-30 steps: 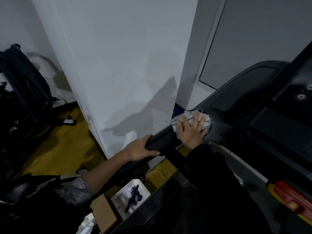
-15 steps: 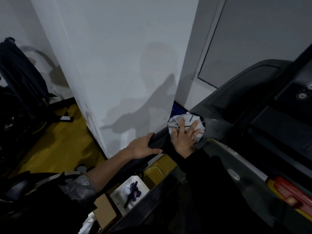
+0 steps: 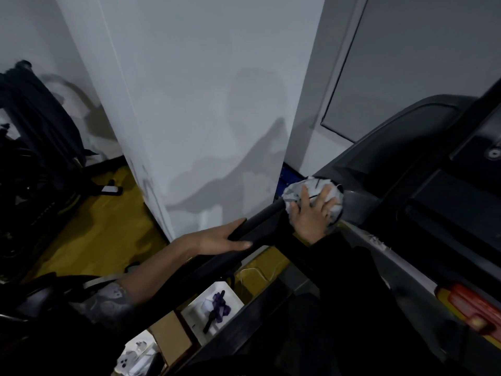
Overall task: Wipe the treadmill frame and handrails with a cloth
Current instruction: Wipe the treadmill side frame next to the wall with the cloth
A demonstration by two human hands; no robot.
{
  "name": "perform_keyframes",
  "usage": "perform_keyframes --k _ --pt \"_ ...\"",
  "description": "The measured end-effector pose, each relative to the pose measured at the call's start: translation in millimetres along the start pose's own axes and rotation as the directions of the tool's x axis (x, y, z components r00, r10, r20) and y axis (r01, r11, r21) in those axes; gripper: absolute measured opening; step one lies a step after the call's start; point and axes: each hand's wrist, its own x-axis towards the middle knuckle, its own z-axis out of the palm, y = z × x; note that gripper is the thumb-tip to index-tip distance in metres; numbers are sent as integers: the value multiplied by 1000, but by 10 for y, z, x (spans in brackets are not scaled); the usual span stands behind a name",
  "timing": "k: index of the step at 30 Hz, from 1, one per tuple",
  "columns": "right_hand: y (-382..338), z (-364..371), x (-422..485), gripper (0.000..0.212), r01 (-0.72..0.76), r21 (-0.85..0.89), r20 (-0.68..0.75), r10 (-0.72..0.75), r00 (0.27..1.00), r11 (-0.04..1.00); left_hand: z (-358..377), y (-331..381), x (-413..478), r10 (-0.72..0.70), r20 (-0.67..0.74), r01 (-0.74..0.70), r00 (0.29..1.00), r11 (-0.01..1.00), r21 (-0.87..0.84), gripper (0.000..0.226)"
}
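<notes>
Head camera: A person leans over the left side of a dark treadmill (image 3: 406,164) in a dim room. The left hand (image 3: 217,240) clasps the black handrail (image 3: 260,221), with the fingers laid over the top of the bar and the thumb along its near side, so the bar sits between them. The forearm is bare up to a patterned grey sleeve (image 3: 108,302).

The right hand (image 3: 311,215), in a black sleeve, lies flat with its fingers spread on a crumpled white cloth (image 3: 298,189) marked with thin dark lines. It presses the cloth down without curling round it. The cloth sits where the far end of the handrail meets the grey body of the treadmill, just beside the foot of a broad white pillar (image 3: 203,104) that carries the shadows of the person's arms.

A red part (image 3: 471,302) shows on the treadmill at the lower right edge; what it is cannot be told.

Below the handrail, on the yellow floor (image 3: 89,234), stands an open white box (image 3: 214,308) holding a small dark and purple object. A brown cardboard box (image 3: 169,337) lies just beside it. Dark equipment (image 3: 35,131), too shadowed to identify, fills the left edge of the view. A grey wall panel (image 3: 420,50) rises behind the treadmill.
</notes>
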Motion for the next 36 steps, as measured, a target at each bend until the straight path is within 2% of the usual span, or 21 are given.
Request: perform_keyframes --k 1,3,5,7,8,10,12,14,16,18,20,23,28,31,34,36 --pt "-41 82 -82 78 76 -11 15 -76 997 997 -21 5 7 -9 -38 8 999 1000 -5 70" --pt "-130 151 -305 87 144 16 90 -144 985 990 -39 55 57 11 -197 -15 980 1000 -20 56" --pt "-119 221 -510 76 204 65 175 -212 961 977 -23 143 129 59 -392 -85 918 995 -48 49" --pt "-117 211 -633 61 270 145 161 -292 943 952 34 280 173 157 -515 -186 843 982 -5 43" --pt "-125 189 -676 57 298 221 152 -335 930 929 81 356 201 229 -523 -239 821 970 50 41" --pt "-99 87 -675 56 232 425 170 -328 929 875 222 501 268 367 -449 -310 815 930 198 40" --pt "-2 -58 -604 54 178 592 130 -311 942 786 353 575 343 391 -373 -231 841 884 406 47" --pt "147 -223 -502 45 181 625 28 -254 967 759 438 591 428 333 -413 -60 848 833 550 60" --pt "324 -314 -318 39 205 471 -121 -167 978 858 503 647 496 267 -476 74 838 809 583 72" --pt "425 -409 -120 37 162 290 -212 -101 972 943 553 739 585 234 -530 179 815 769 614 73" --pt "472 -460 77 39 151 125 -160 -130 979 981 571 817 671 222 -560 229 798 749 622 68" --pt "473 -463 232 47 137 -69 50 -134 990 988 554 808 733 265 -549 191 793 747 637 62" --pt "472 -407 217 49 131 -102 -2 -131 991 986 511 604 588 328 -497 119 803 730 673 57" --pt "509 -413 206 54 154 -141 -10 -157 988 978 566 432 423 283 -517 185 808 712 677 56" --pt "512 -417 200 55 147 -141 -3 -149 989 979 622 212 228 296 -559 280 775 633 722 55" --pt "504 -424 195 56 142 -144 6 -143 990 979 612 92 173 337 -577 295 744 609 736 59"
